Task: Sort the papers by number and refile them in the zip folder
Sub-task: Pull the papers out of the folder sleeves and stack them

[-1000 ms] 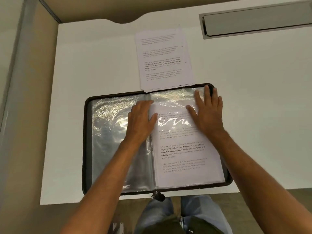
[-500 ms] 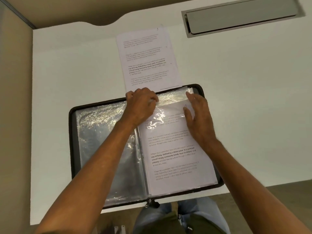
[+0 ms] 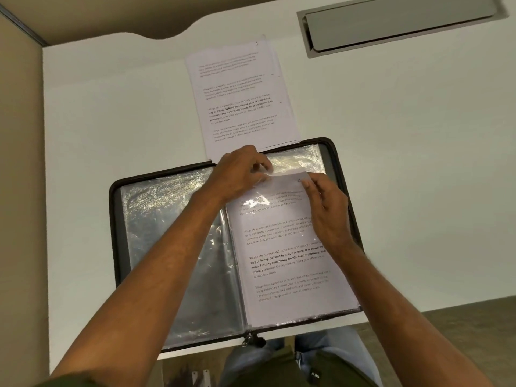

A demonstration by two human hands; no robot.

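Desk (image 3: pixel 391 177): white top, on which everything is laid; a notch is cut into its far edge, and a beige partition is seen at its left side.
Tray (image 3: pixel 396 23): grey slot set into the desk, well beyond the folder and to its far right.
Folder (image 3: pixel 117 219): dark zip folder, laid open flat at the near edge of the desk; its zip pull (image 3: pixel 247 340) is seen at the near end of the spine.
Left half of folder: clear sleeves (image 3: pixel 167 241), crinkled and shiny; no sheet can be made out in them.
Right half of folder: a printed sheet (image 3: pixel 290 263) is seen lying in a clear sleeve, its top edge short of the folder's far rim.
Stack (image 3: pixel 240 93): loose printed papers, laid just beyond the folder's far edge, the near end touching or slightly overlapping that edge.
Left hand (image 3: pixel 237 174): placed at the far end of the folder's spine; fingers are curled and the top left of the sleeve over the sheet is pinched there.
Right hand (image 3: pixel 326 210): laid over the right half of the folder; fingers are bent narrowly, and the top right corner of the sheet is held between thumb and forefinger.
Person: both bare forearms are reached over the folder from its near side; jeans are seen below the desk edge.
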